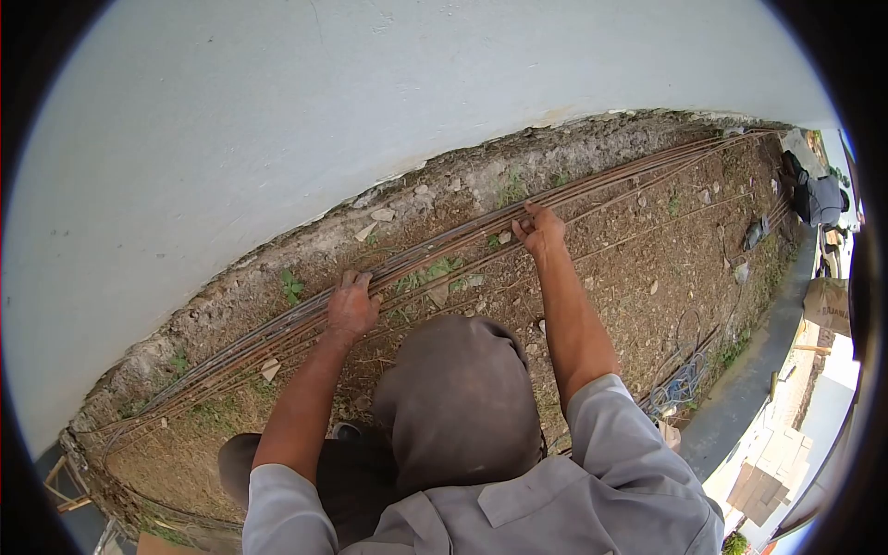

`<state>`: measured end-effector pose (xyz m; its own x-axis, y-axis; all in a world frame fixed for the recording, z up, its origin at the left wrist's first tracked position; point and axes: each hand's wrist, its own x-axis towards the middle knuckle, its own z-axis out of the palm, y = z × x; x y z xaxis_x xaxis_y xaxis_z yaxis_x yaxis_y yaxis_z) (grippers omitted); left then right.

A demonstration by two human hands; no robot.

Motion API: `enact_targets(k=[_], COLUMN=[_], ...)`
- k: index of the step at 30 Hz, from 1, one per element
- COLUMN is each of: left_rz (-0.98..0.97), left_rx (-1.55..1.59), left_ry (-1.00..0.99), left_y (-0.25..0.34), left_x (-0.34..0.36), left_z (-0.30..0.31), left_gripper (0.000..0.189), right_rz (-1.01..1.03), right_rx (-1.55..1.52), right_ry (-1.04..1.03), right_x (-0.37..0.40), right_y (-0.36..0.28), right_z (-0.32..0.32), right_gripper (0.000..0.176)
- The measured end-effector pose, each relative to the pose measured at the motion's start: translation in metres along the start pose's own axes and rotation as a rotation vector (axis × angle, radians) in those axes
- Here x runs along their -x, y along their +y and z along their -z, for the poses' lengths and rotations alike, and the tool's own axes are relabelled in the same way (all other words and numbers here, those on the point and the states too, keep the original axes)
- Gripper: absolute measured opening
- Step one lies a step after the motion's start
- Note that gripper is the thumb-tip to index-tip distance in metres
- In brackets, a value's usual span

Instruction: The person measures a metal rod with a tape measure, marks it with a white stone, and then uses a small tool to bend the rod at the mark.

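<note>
Print on the cardboard box [826, 305] is too blurred to read. Left hand [351, 307] and right hand [539, 229] both curl closed over the rusty rods [444, 248].

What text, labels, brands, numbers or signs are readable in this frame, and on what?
Cardboard box at the right edge: dark print, too small and blurred to read.
Nothing legible elsewhere: no marks show on the white wall, the steel rods or the grey shirt.
</note>
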<state>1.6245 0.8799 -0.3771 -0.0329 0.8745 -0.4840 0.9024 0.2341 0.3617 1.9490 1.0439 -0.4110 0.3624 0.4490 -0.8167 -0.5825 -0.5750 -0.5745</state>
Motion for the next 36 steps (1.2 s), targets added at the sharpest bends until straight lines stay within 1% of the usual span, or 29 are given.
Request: enact_targets(k=[4,9,13,16,18,19,21,22,24,28,30,31,33,34,36], left_rz=[-0.006,-0.019,-0.001,-0.003,0.0,0.003,-0.029,-0.025,-0.027,-0.03,0.012,0.01,-0.03,-0.038,0.012], left_rx=[0.018,0.014,0.006,0.028,-0.001,-0.001,-0.019,-0.019,0.009,-0.012,-0.039,-0.04,-0.104,-0.104,0.094], left_ry=[-0.001,-0.03,-0.032,-0.049,-0.08,-0.077,-0.067,-0.062,-0.077,-0.079,-0.058,-0.061,-0.007,-0.012,-0.186], left_y=[-0.001,-0.005,-0.003,-0.006,-0.007,-0.008,-0.01,-0.011,-0.011,-0.009,-0.006,-0.005,-0.001,0.0,0.002], left_x=[-0.005,-0.01,-0.008,-0.01,-0.011,-0.01,-0.008,-0.008,-0.007,-0.004,-0.003,-0.002,-0.004,-0.006,-0.013], left_z=[0.003,0.005,0.007,0.006,0.004,0.003,0.002,0.001,0.001,0.001,0.0,0.0,0.001,0.001,0.008], left_gripper=[0.051,0.054,0.054,0.054,0.055,0.055,0.055,0.055,0.054,0.056,0.058,0.058,0.06,0.06,0.051], right_rz=[-0.012,-0.076,-0.098,-0.114,-0.109,-0.109,-0.053,-0.053,-0.005,-0.002,0.159,0.158,0.144,0.146,0.129], right_rx=[0.008,-0.01,-0.067,-0.048,-0.046,-0.045,-0.021,-0.02,0.051,0.067,0.075,0.075,0.051,0.047,0.053], right_ry=[0.019,-0.036,-0.062,-0.026,0.047,0.043,0.236,0.23,0.433,0.393,0.312,0.314,0.263,0.271,0.185], right_x=[0.007,0.003,-0.004,-0.012,-0.019,-0.022,-0.029,-0.043,-0.057,-0.054,-0.045,-0.039,-0.03,-0.026,-0.018], right_y=[-0.001,-0.004,-0.003,-0.001,0.002,0.003,0.005,0.009,0.013,0.013,0.016,0.016,0.01,0.008,0.003], right_z=[-0.005,-0.009,-0.005,-0.008,-0.012,-0.014,-0.02,-0.022,-0.027,-0.022,-0.018,-0.015,-0.011,-0.008,-0.005], right_gripper=[0.015,0.019,0.019,0.02,0.028,0.028,0.043,0.043,0.054,0.053,0.046,0.046,0.036,0.036,0.029])
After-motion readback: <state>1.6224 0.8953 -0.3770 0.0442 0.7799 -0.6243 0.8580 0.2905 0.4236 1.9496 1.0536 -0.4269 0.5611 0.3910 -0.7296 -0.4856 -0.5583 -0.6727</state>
